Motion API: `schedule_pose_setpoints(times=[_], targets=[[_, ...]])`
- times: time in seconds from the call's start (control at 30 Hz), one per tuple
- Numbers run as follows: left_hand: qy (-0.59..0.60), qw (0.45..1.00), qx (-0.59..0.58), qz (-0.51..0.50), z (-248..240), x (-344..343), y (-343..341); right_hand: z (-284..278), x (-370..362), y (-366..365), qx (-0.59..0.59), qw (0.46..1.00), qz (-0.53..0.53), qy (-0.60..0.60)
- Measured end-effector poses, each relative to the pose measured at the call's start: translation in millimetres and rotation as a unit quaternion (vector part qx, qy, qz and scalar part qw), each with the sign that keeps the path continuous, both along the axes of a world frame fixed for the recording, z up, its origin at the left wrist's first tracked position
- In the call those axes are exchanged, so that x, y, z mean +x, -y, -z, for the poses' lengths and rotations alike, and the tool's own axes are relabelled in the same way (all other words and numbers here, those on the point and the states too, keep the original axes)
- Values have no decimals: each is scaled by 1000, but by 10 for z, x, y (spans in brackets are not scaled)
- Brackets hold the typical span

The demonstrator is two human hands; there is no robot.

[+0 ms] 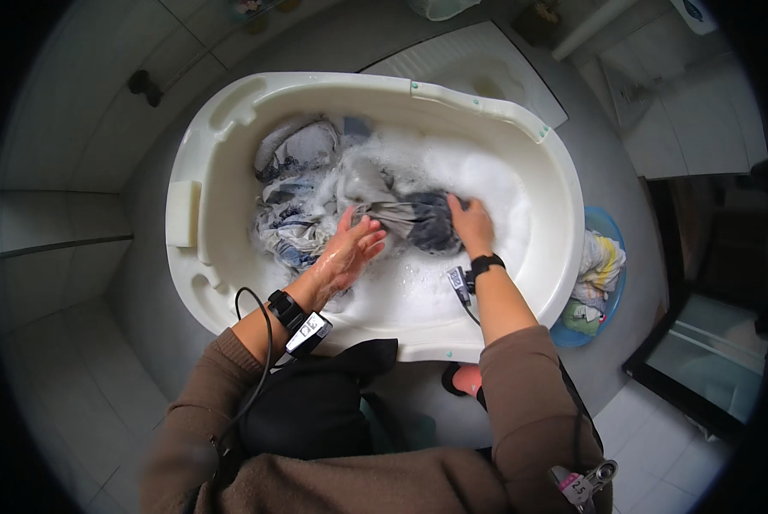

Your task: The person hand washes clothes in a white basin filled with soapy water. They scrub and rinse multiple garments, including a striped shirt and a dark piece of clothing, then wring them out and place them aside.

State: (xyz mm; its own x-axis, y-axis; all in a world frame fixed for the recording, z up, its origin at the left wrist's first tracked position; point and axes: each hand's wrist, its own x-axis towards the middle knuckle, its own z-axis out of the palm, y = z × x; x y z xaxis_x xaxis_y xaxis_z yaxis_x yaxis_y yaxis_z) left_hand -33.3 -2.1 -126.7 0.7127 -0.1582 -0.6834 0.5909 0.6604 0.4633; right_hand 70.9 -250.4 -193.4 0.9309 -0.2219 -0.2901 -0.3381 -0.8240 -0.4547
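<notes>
A wet dark grey and light grey garment (425,221) lies stretched across the soapy water in the middle of the white plastic tub (564,283). My right hand (473,226) is closed on its dark right end. Beside the lighter left end is my left hand (348,255), palm turned up and fingers apart; whether it touches the cloth is hard to tell. A heap of wet grey, white and blue clothes (291,214) fills the left part of the tub. White suds (478,171) cover the water on the right and hide what lies below.
To the right of the tub, a blue basin (607,319) on the floor holds crumpled white, yellow and green cloths (600,261). A white squat-toilet pan (495,64) lies beyond the tub. A glass-panelled black frame (701,360) stands at right. Cables hang from both wrists.
</notes>
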Motion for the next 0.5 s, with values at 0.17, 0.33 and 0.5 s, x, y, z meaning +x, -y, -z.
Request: schedule_pose_setpoints(times=[0.17, 0.33, 0.5], targets=[[-96, 993, -42, 47, 72, 0, -84, 310, -336, -63, -99, 992, -38, -69], [-39, 991, -109, 73, -63, 134, -32, -267, -745, -914, 227, 954, -190, -44], [8, 985, -171, -22, -253, 180, -116, -1342, -977, -1359, 368, 877, -253, 175]])
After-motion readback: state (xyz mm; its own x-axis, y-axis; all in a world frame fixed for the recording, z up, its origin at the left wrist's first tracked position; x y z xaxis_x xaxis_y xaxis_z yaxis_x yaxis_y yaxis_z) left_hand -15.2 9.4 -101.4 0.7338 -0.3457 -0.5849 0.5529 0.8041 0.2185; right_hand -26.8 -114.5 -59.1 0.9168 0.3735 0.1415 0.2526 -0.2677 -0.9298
